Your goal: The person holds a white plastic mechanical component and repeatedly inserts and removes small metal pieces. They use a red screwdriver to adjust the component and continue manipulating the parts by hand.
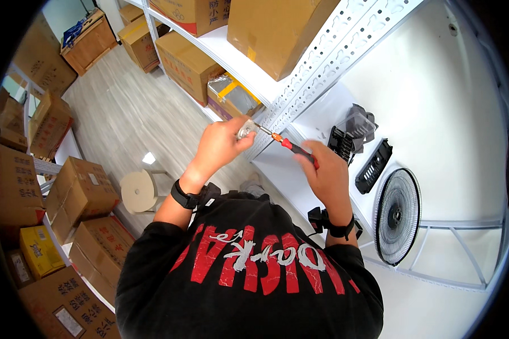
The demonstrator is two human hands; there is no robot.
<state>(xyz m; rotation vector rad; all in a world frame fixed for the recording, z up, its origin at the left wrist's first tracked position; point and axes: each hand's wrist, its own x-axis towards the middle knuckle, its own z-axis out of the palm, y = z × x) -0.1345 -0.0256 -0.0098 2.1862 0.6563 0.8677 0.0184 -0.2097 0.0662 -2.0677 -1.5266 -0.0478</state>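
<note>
My left hand [220, 146] is closed around a small whitish, silvery part [246, 130], mostly hidden by the fingers. A screwdriver [287, 143] with a red and black handle and an orange collar is gripped in my right hand [329, 172]. Its shaft points left, and the tip meets or nearly meets the small part; I cannot tell which. To the right of my right hand lie a long black slotted plastic piece [374, 166], another black piece [341, 142] and a dark see-through plastic piece [361, 121].
A round black fan grille [398, 217] rests on the white surface at right. A white perforated shelf post [316, 68] rises just beyond my hands. Cardboard boxes [189, 63] fill shelves ahead and at left. A round beige stool [138, 192] stands on the floor at left.
</note>
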